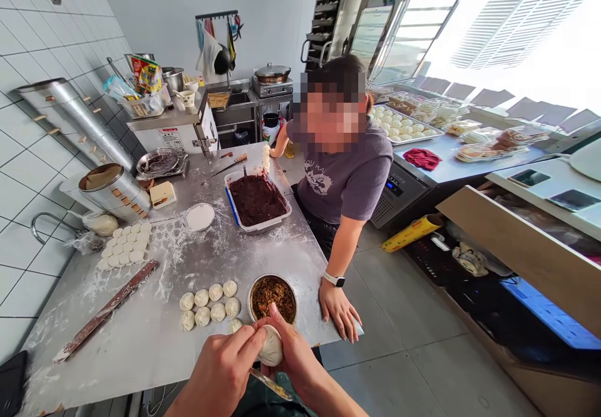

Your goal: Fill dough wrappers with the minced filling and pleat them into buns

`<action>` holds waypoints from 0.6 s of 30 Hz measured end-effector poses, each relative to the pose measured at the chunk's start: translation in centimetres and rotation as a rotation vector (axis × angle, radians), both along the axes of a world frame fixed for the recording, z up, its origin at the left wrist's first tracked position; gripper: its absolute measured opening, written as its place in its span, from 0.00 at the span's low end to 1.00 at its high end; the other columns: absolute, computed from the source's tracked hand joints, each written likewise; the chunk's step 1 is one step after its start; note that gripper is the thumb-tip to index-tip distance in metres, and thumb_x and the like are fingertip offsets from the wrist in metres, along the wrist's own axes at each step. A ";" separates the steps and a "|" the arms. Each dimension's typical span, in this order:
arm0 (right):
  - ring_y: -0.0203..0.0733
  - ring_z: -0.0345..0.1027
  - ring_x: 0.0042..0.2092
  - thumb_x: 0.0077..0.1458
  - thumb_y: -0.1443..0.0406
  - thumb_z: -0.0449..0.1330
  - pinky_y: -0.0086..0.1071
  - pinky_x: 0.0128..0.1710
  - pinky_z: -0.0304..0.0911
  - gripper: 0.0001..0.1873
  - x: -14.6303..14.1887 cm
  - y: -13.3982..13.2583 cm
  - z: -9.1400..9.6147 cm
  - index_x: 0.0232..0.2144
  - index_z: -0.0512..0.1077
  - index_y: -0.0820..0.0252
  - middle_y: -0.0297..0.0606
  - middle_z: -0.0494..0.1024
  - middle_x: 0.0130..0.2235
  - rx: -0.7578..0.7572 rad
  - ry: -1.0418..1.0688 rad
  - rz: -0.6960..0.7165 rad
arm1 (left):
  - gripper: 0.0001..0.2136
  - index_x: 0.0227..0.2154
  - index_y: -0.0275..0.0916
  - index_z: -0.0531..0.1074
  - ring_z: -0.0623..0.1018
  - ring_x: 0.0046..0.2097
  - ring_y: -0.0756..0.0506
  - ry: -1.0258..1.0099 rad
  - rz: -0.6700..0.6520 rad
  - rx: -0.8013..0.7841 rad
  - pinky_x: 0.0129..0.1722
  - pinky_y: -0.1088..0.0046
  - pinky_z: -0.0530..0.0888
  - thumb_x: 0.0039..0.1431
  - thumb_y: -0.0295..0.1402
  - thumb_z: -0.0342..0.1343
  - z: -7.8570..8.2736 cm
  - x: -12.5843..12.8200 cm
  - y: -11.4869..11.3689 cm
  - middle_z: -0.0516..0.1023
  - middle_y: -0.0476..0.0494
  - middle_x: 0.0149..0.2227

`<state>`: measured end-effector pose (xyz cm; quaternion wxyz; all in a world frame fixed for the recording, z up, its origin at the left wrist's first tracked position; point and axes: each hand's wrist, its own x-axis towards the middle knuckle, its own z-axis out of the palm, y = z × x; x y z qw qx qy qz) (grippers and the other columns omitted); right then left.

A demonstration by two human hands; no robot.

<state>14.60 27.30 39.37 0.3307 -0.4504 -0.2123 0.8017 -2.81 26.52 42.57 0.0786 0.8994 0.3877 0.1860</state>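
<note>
Both of my hands are closed round a white dough bun [272,346] at the near edge of the floured steel table [141,335]. My left hand [225,367] pinches the bun's top; my right hand [293,351] cups it from the right. A thin stick [270,384] pokes out below the bun; which hand holds it is unclear. Just beyond sits a metal bowl of brown filling [273,297]. Several finished buns [210,303] lie left of the bowl.
A person in a grey shirt leans on the table's right edge, one hand [341,312] flat near the bowl. A tub of dark red paste [256,200], dough discs [126,248], a long scraper [106,309] and a flour dish [200,216] lie farther back.
</note>
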 end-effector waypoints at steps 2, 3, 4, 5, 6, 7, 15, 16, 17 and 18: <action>0.33 0.63 0.18 0.57 0.37 0.56 0.26 0.16 0.52 0.32 -0.1 0.0 0.0 0.36 0.76 0.60 0.33 0.75 0.24 -0.008 0.018 -0.010 | 0.17 0.49 0.39 0.70 0.79 0.29 0.47 -0.037 0.009 0.001 0.27 0.70 0.76 0.62 0.19 0.45 0.1 -0.1 -0.1 0.78 0.46 0.35; 0.32 0.62 0.18 0.56 0.37 0.57 0.26 0.16 0.51 0.31 -0.2 -0.1 0.0 0.35 0.75 0.59 0.32 0.75 0.23 -0.011 0.016 -0.023 | 0.15 0.47 0.39 0.70 0.78 0.27 0.47 -0.055 0.019 -0.007 0.26 0.71 0.75 0.63 0.20 0.46 0.1 -0.1 -0.1 0.76 0.48 0.32; 0.32 0.62 0.18 0.56 0.38 0.58 0.25 0.16 0.52 0.30 -0.2 0.0 -0.1 0.33 0.75 0.60 0.32 0.74 0.22 -0.013 0.007 -0.035 | 0.14 0.47 0.39 0.70 0.77 0.27 0.47 -0.056 0.021 -0.014 0.26 0.71 0.75 0.63 0.20 0.46 0.1 -0.1 -0.2 0.76 0.48 0.32; 0.32 0.62 0.19 0.56 0.37 0.57 0.26 0.17 0.53 0.31 -0.3 0.0 -0.1 0.30 0.74 0.60 0.33 0.74 0.21 -0.021 -0.002 -0.040 | 0.16 0.49 0.39 0.70 0.78 0.28 0.48 -0.045 0.014 -0.017 0.26 0.72 0.75 0.63 0.19 0.46 0.1 -0.2 -0.2 0.77 0.47 0.34; 0.34 0.64 0.19 0.57 0.37 0.55 0.26 0.18 0.55 0.33 -0.3 0.0 -0.1 0.28 0.73 0.60 0.33 0.73 0.20 -0.033 -0.006 -0.037 | 0.19 0.53 0.38 0.69 0.79 0.30 0.48 -0.030 0.001 -0.013 0.27 0.72 0.75 0.62 0.19 0.46 0.1 -0.2 -0.3 0.79 0.45 0.38; 0.35 0.65 0.19 0.57 0.36 0.54 0.26 0.18 0.56 0.34 -0.4 0.0 -0.2 0.28 0.73 0.60 0.34 0.73 0.20 -0.045 -0.004 -0.029 | 0.21 0.56 0.38 0.68 0.81 0.32 0.48 -0.018 -0.007 -0.004 0.28 0.72 0.76 0.62 0.18 0.46 0.1 -0.2 -0.3 0.80 0.43 0.41; 0.34 0.64 0.18 0.58 0.36 0.53 0.26 0.16 0.55 0.33 -0.5 0.3 -0.8 0.28 0.73 0.60 0.33 0.72 0.19 -0.065 0.001 -0.007 | 0.18 0.53 0.38 0.68 0.79 0.28 0.48 -0.032 -0.011 -0.043 0.25 0.72 0.74 0.63 0.19 0.47 -0.1 -0.4 -0.3 0.79 0.45 0.38; 0.34 0.64 0.17 0.58 0.36 0.52 0.26 0.16 0.55 0.34 -0.4 0.3 -0.8 0.30 0.74 0.61 0.33 0.72 0.20 -0.072 0.003 0.005 | 0.21 0.56 0.37 0.67 0.79 0.29 0.48 -0.027 -0.024 -0.044 0.26 0.72 0.75 0.61 0.18 0.46 -0.1 -0.4 -0.3 0.79 0.44 0.39; 0.34 0.63 0.17 0.58 0.36 0.52 0.26 0.15 0.54 0.34 -0.4 0.4 -0.7 0.33 0.75 0.61 0.33 0.73 0.21 -0.073 0.009 0.020 | 0.21 0.56 0.37 0.67 0.79 0.30 0.48 -0.025 -0.026 -0.045 0.26 0.72 0.75 0.61 0.18 0.46 -0.1 -0.5 -0.3 0.79 0.44 0.39; 0.33 0.63 0.17 0.58 0.36 0.54 0.26 0.15 0.52 0.33 -0.3 0.4 -0.7 0.35 0.76 0.60 0.32 0.74 0.22 -0.067 0.014 0.034 | 0.19 0.53 0.38 0.69 0.79 0.29 0.47 -0.028 -0.017 -0.047 0.26 0.72 0.75 0.62 0.19 0.47 -0.1 -0.5 -0.3 0.79 0.45 0.38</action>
